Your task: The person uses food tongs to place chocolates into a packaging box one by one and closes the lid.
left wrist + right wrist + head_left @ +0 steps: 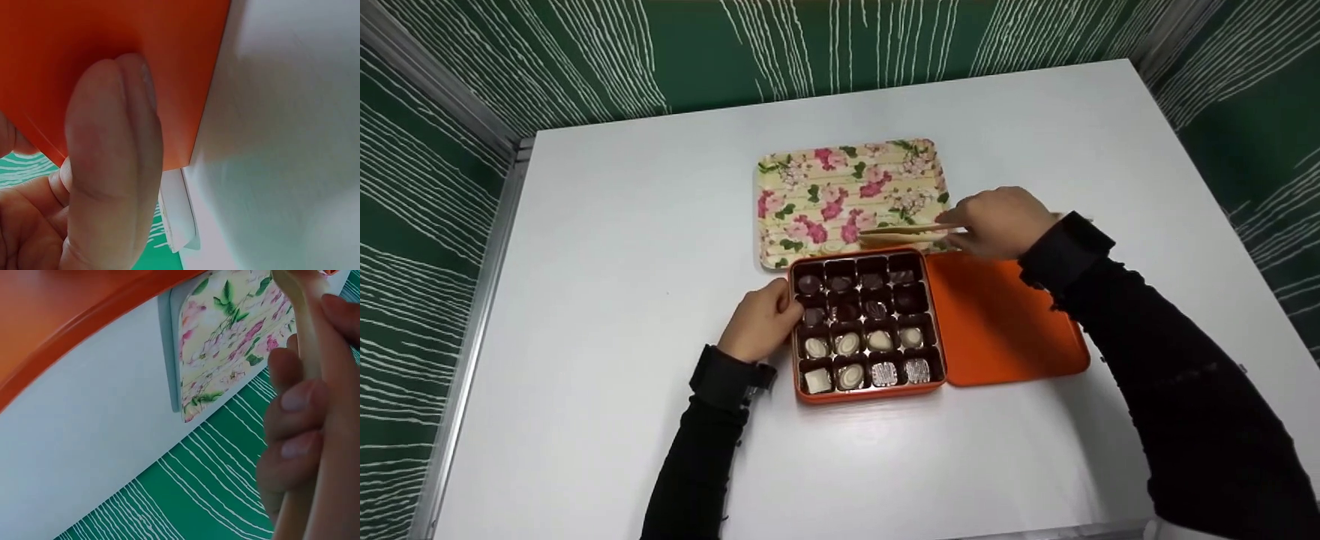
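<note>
An orange tin of chocolates (pixel 868 395) lies with its lid (pixel 997 322) folded out flat to the right. Its divided insert holds dark chocolates in the far rows and white or striped ones in the near rows. My left hand (pixel 761 321) grips the tin's left side, thumb at the rim and fingers (pixel 107 152) against the outer wall. In my right hand (pixel 1006 221) I hold wooden tongs (pixel 911 236), their tips pointing left over the near edge of a floral tray (pixel 840 184). The right wrist view shows fingers (pixel 298 422) curled round the tongs.
The floral tray lies directly behind the tin. Both rest on a white table (pixel 615 300) with bare surface to the left. Green walls with white streaks (pixel 840 45) stand along the table's back and sides.
</note>
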The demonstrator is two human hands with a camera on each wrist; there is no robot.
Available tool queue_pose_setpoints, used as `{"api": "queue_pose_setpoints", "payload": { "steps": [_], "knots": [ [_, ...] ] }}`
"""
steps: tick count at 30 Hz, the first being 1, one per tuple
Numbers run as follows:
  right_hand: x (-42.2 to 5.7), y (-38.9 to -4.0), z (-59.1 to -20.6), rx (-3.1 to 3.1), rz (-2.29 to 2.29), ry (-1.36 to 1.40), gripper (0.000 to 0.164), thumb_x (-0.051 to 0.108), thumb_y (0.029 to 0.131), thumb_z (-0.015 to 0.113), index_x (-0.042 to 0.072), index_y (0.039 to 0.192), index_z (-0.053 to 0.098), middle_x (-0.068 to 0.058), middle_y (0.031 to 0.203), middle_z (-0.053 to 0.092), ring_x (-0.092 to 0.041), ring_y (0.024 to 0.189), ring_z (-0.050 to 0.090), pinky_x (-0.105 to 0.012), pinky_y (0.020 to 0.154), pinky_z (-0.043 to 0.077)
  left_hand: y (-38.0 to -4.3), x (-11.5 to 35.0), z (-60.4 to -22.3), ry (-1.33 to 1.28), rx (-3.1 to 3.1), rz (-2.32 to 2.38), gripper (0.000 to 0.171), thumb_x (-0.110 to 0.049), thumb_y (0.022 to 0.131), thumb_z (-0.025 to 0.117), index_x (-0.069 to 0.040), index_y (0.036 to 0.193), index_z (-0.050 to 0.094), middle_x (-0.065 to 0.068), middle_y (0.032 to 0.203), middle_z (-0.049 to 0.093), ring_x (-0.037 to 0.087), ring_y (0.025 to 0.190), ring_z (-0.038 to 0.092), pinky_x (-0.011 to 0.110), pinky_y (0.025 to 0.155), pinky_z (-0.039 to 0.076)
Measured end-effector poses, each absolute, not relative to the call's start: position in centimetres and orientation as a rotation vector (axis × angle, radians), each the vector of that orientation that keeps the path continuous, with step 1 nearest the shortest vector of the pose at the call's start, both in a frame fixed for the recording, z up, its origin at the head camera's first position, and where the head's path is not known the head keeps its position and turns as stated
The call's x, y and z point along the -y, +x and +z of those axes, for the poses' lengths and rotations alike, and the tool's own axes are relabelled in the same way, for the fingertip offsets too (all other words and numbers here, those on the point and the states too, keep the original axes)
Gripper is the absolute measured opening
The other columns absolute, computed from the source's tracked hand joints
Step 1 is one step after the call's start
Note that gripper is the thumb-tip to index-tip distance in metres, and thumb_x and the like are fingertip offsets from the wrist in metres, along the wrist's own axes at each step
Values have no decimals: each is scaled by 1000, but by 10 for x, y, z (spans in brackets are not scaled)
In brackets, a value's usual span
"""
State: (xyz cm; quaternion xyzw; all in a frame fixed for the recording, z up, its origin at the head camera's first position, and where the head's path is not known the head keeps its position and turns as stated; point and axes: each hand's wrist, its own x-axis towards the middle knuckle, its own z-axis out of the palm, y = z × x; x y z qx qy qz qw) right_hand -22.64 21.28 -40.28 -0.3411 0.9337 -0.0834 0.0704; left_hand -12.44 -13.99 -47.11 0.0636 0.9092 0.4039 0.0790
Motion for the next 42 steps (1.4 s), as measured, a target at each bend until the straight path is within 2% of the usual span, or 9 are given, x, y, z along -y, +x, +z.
{"api": "queue_pose_setpoints", "payload": {
  "steps": [11, 18, 22, 25, 28, 32, 35, 38, 42],
  "knots": [
    [-217, -229, -402, -2877, -264, -978, 36, 20, 98, 67, 2, 130, 69, -20, 110, 72, -32, 75, 65, -48, 63, 49, -125, 140, -471, 195, -2716, 1201, 18, -14, 92, 54, -15, 78, 43, -4, 65, 41, 16, 58, 43, 31, 57, 33],
    [-216, -242, -406, -2785, -416, -1000, 42, 25, 99, 68, 2, 133, 66, -20, 125, 69, -31, 84, 68, -50, 75, 51, -124, 139, -470, 186, -2720, 1189, 17, -15, 91, 55, -15, 78, 44, -4, 65, 43, 17, 60, 45, 31, 58, 34],
    [-202, -249, -405, -2734, -423, -1054, 44, 25, 97, 70, 3, 135, 66, -13, 97, 72, -22, 70, 58, -40, 65, 42, -124, 140, -470, 172, -2717, 1180, 17, -16, 92, 56, -16, 79, 45, -4, 66, 43, 17, 61, 46, 31, 58, 35],
    [-189, -252, -402, -2685, -415, -1065, 45, 26, 97, 71, 5, 136, 65, -10, 74, 63, -17, 60, 45, -36, 60, 31, -124, 140, -470, 174, -2714, 1183, 17, -16, 92, 56, -16, 79, 45, -4, 66, 43, 17, 61, 46, 31, 58, 35],
    [-177, -253, -400, -2642, -396, -1061, 44, 27, 97, 71, 6, 135, 66, -14, 84, 71, -17, 57, 47, -37, 61, 35, -124, 140, -470, 176, -2709, 1193, 17, -16, 92, 56, -16, 79, 45, -4, 66, 43, 17, 61, 46, 31, 57, 35],
    [-167, -253, -398, -2641, -341, -1065, 44, 28, 97, 70, 5, 135, 66, -16, 112, 74, -25, 68, 63, -43, 71, 47, -124, 140, -471, 184, -2713, 1202, 18, -16, 92, 56, -16, 78, 44, -4, 65, 43, 17, 61, 45, 31, 57, 35],
    [-166, -252, -398, -2686, -297, -1060, 44, 28, 99, 68, 6, 136, 65, -14, 94, 73, -25, 67, 60, -43, 68, 45, -124, 139, -470, 191, -2720, 1202, 18, -16, 92, 56, -16, 78, 44, -4, 65, 43, 17, 60, 45, 31, 57, 35],
    [-168, -252, -399, -2743, -284, -1030, 44, 27, 100, 66, 6, 138, 64, -11, 72, 62, -22, 59, 47, -40, 63, 35, -124, 140, -470, 198, -2717, 1202, 17, -15, 93, 56, -15, 79, 44, -4, 65, 42, 17, 60, 44, 31, 57, 34],
    [-171, -252, -401, -2785, -312, -993, 42, 26, 99, 66, 6, 137, 65, -9, 69, 57, -19, 58, 38, -38, 60, 28, -124, 140, -471, 199, -2709, 1204, 17, -15, 93, 54, -15, 80, 44, -3, 66, 40, 16, 59, 43, 31, 58, 32]
  ]
}}
